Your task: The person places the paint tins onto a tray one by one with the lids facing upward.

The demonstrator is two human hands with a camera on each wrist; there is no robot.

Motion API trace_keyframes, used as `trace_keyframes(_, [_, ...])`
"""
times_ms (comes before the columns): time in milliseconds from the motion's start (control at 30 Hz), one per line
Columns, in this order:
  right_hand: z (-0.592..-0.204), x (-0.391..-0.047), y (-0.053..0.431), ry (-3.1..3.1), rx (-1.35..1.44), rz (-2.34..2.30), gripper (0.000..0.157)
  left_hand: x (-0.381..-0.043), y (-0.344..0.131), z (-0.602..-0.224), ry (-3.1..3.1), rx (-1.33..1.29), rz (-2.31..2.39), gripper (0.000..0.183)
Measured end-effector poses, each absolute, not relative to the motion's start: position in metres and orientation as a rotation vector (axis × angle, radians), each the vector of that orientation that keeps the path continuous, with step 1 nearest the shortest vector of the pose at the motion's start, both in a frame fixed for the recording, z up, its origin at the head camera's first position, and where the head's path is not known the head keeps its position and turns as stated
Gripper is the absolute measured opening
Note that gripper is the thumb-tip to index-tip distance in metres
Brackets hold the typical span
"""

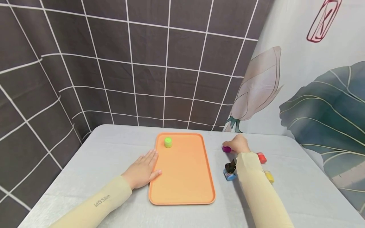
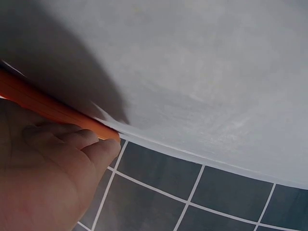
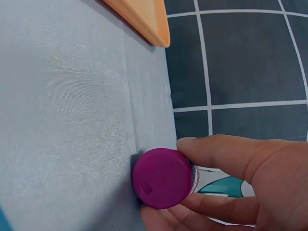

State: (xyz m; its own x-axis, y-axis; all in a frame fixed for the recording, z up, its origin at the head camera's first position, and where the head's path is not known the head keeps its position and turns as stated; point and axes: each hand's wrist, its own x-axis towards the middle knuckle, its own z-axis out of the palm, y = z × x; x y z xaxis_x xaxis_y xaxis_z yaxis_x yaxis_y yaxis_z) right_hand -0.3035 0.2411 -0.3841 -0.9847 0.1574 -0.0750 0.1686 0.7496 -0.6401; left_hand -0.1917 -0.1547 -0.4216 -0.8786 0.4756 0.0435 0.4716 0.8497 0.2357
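Observation:
My right hand (image 1: 240, 144) grips a small round tub with a purple lid (image 3: 162, 178), thumb on one side and fingers on the other, at the back right of the table. In the right wrist view the lid faces the camera. My left hand (image 1: 141, 171) lies with straight fingers along the left rim of an orange tray (image 1: 182, 177), thumb over its edge. The left wrist view shows its fingertips against the tray's side (image 2: 62, 113). A small lime green tub (image 1: 168, 142) stands on the tray near its back left corner.
Right of the tray are a blue item (image 1: 229, 176) and a black one (image 1: 230, 166), close together by my right sleeve. A red item (image 1: 261, 158) and a yellow one (image 1: 269, 176) show beyond that forearm, partly hidden. A dark grid-patterned curtain (image 1: 148, 79) hangs behind the table.

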Motion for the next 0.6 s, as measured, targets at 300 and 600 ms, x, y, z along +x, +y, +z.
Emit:
trace_keyframes(300, [-0.374,-0.302,0.242,2.865,0.269,-1.102,0.03,-0.192,-0.155,-0.422,3.003,0.768,0.378,0.074])
trace_keyframes(600, [-0.358,-0.297,0.231,2.763,0.206,-1.267,0.036,-0.189,-0.155,-0.419,2.994,0.758,0.392,0.073])
